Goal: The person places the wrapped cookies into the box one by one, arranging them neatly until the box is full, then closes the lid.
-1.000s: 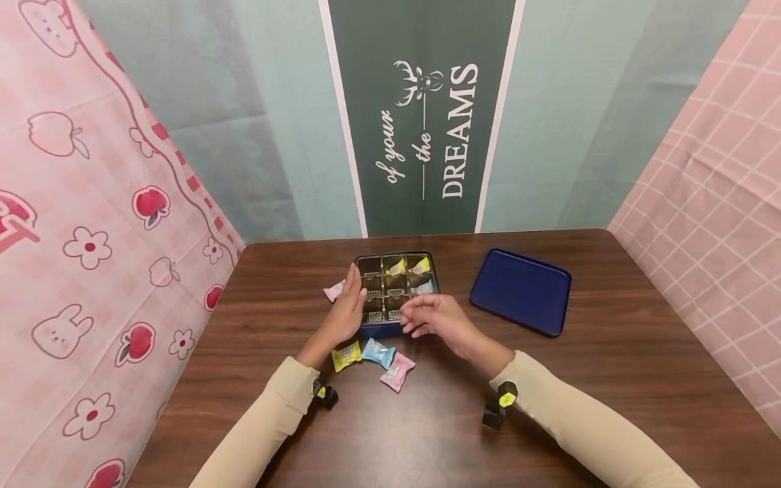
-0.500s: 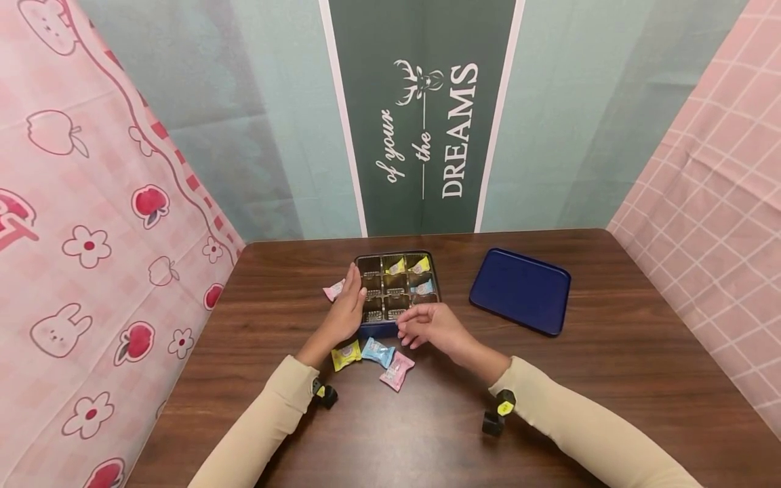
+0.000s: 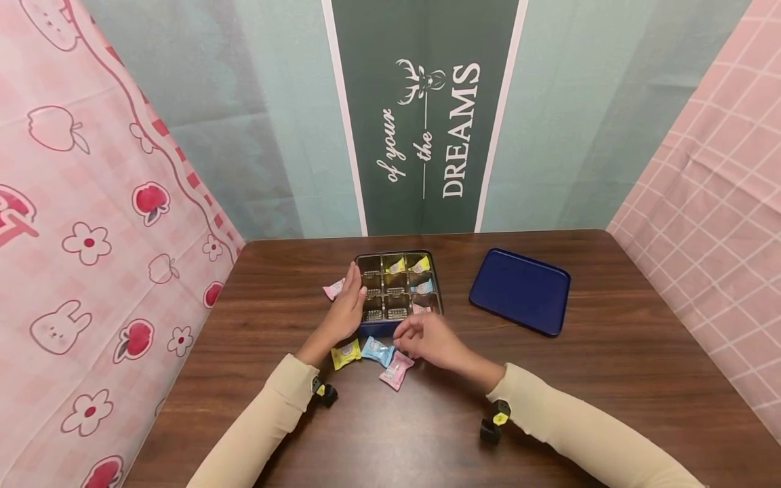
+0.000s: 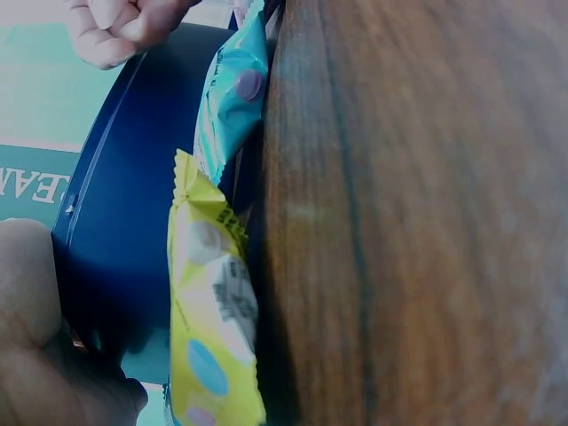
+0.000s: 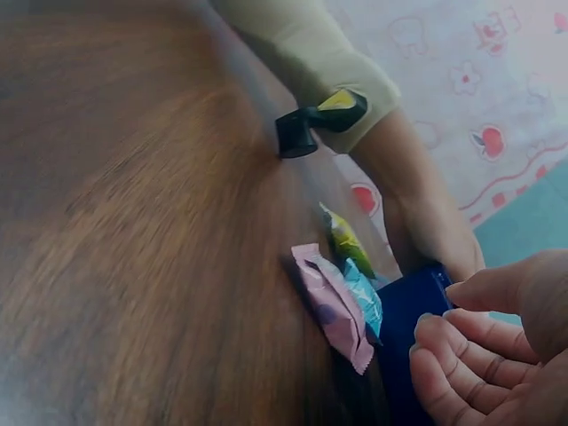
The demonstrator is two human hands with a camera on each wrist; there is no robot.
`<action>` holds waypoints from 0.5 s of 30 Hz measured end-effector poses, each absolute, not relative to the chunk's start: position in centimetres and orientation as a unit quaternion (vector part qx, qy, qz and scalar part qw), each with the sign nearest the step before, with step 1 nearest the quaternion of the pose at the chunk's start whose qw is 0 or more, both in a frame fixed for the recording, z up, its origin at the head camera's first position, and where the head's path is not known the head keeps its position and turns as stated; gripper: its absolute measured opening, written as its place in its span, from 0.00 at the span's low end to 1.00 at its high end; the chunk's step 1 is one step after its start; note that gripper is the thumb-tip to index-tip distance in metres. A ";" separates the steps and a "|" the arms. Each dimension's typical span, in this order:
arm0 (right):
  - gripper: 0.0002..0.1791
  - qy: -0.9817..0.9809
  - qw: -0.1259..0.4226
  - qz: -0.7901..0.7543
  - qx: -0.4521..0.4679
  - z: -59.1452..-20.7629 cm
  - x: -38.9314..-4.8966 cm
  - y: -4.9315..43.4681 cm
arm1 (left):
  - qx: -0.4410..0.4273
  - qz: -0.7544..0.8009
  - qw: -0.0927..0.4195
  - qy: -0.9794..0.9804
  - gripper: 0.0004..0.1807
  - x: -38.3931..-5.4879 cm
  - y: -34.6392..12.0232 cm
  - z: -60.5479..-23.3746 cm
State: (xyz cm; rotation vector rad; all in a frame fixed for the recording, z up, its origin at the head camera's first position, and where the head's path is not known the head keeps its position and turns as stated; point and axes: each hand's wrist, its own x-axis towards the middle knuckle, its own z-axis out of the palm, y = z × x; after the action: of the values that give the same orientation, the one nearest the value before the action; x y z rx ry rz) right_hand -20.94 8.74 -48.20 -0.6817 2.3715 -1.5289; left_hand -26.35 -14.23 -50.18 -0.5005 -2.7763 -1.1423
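Observation:
A dark blue tin (image 3: 378, 329) with a divided plastic insert stands at the back of the table. My left hand (image 3: 346, 310) lies with straight fingers along its left side. Two yellow candies (image 3: 419, 264), a blue one (image 3: 422, 287) and a pink one (image 3: 421, 308) sit in its compartments. My right hand (image 3: 430, 340), fingers loosely bent around nothing, hovers at the tin's front right corner. Just below its fingertips lie a wrapped pink candy (image 3: 397, 371) and a blue candy (image 3: 377, 351), with a yellow candy (image 3: 346, 355) farther left. The right wrist view shows bare fingertips (image 5: 426, 359) beside the tin.
To the right of the tin lies its blue lid (image 3: 521, 291). Another pink candy (image 3: 333, 290) lies left of the tin, partly behind my left hand. Printed cloths hang around the brown wooden table (image 3: 610, 352).
My right hand has drawn back from the tin's front right compartment toward the loose candies, uncovering the pink candy inside. The left hand stays in place.

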 end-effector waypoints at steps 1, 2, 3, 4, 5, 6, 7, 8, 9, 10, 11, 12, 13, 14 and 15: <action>0.02 0.818 0.108 -0.511 -0.240 -48.3 -20.9 8.7 | -0.164 -0.375 0.050 -0.911 0.32 -26.4 -14.2 -50.2; 0.03 0.826 0.094 -0.497 -0.248 -48.3 -20.8 8.7 | -0.164 -0.375 0.050 -0.911 0.32 -26.4 -14.2 -50.2; 0.03 0.834 0.083 -0.483 -0.253 -48.3 -20.7 8.7 | -0.164 -0.376 0.050 -0.911 0.32 -26.4 -14.2 -50.2; 0.03 0.842 0.069 -0.468 -0.260 -48.3 -20.6 8.7 | -0.163 -0.376 0.049 -0.911 0.32 -26.4 -14.2 -50.2; 0.04 0.847 0.061 -0.458 -0.264 -48.3 -20.6 8.7 | -0.164 -0.376 0.049 -0.911 0.32 -26.4 -14.2 -50.1; 0.05 0.853 0.053 -0.446 -0.267 -48.3 -20.5 8.8 | -0.163 -0.376 0.047 -0.911 0.32 -26.3 -14.2 -50.1; 0.06 0.857 0.047 -0.435 -0.272 -48.4 -20.5 8.8 | -0.163 -0.376 0.046 -0.911 0.32 -26.3 -14.2 -50.0; 0.07 0.860 0.043 -0.428 -0.275 -48.4 -20.4 8.8 | -0.164 -0.377 0.045 -0.911 0.32 -26.3 -14.1 -50.0; 0.08 0.862 0.043 -0.423 -0.276 -48.4 -20.4 8.8 | -0.163 -0.377 0.042 -0.911 0.32 -26.3 -14.1 -50.0; 0.09 0.864 0.043 -0.417 -0.279 -48.4 -20.3 8.8 | -0.162 -0.377 0.041 -0.911 0.32 -26.3 -14.1 -49.9; 0.09 0.865 0.045 -0.414 -0.281 -48.4 -20.3 8.8 | -0.161 -0.378 0.039 -0.911 0.32 -26.3 -14.1 -49.9; 0.10 0.866 0.045 -0.409 -0.285 -48.4 -20.3 8.7 | -0.161 -0.378 0.039 -0.911 0.33 -26.3 -14.1 -49.9; 0.11 0.866 0.044 -0.406 -0.288 -48.5 -20.3 8.8 | -0.161 -0.379 0.039 -0.911 0.33 -26.3 -14.1 -49.9; 0.11 0.867 0.045 -0.402 -0.290 -48.5 -20.2 8.8 | -0.161 -0.379 0.039 -0.911 0.33 -26.3 -14.2 -49.9; 0.11 0.869 0.045 -0.397 -0.292 -48.5 -20.2 8.8 | -0.160 -0.379 0.039 -0.911 0.33 -26.3 -14.2 -50.0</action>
State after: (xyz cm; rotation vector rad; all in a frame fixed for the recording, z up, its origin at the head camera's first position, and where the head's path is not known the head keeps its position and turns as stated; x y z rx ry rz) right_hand -20.16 8.82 -48.46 -0.8920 2.6539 -1.2126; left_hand -26.25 -14.18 -49.96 -0.4912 -2.7925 -1.1614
